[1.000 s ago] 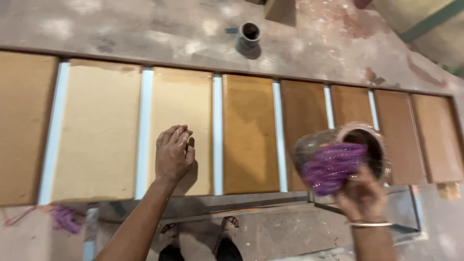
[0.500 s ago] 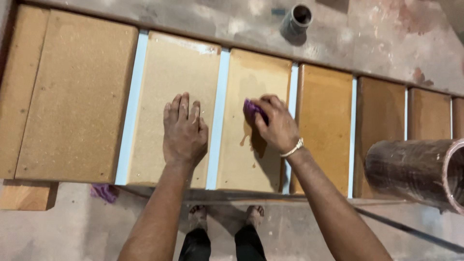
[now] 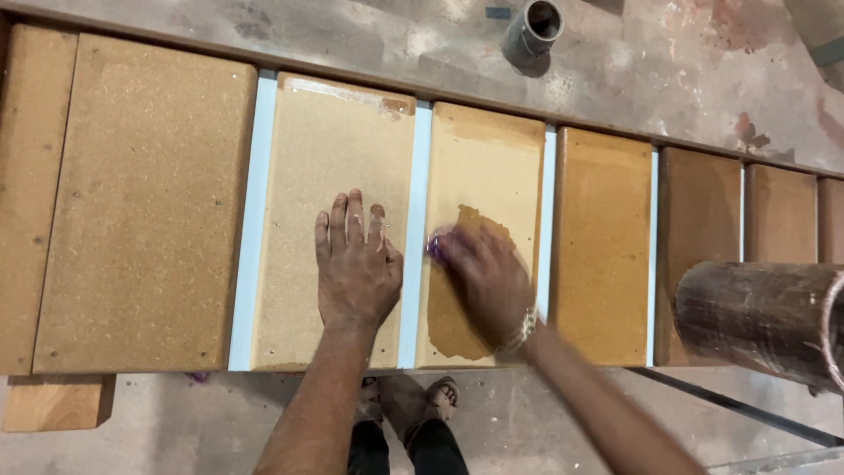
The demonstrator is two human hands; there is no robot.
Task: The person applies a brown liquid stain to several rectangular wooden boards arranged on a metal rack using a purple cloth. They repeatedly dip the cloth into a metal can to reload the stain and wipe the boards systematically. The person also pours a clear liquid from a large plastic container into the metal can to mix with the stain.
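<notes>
Since the earlier frame the right hand has slid nearer, fingers curled on a purple cloth, blurred, on the half-wetted particleboard panel. The left hand lies flat, fingers spread, holding nothing, on the pale panel to the left.

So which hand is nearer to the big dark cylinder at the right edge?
The right hand. It rubs a purple cloth on the partly wet board, two boards away from the dark cylinder. The left hand lies flat one board farther left.
</notes>
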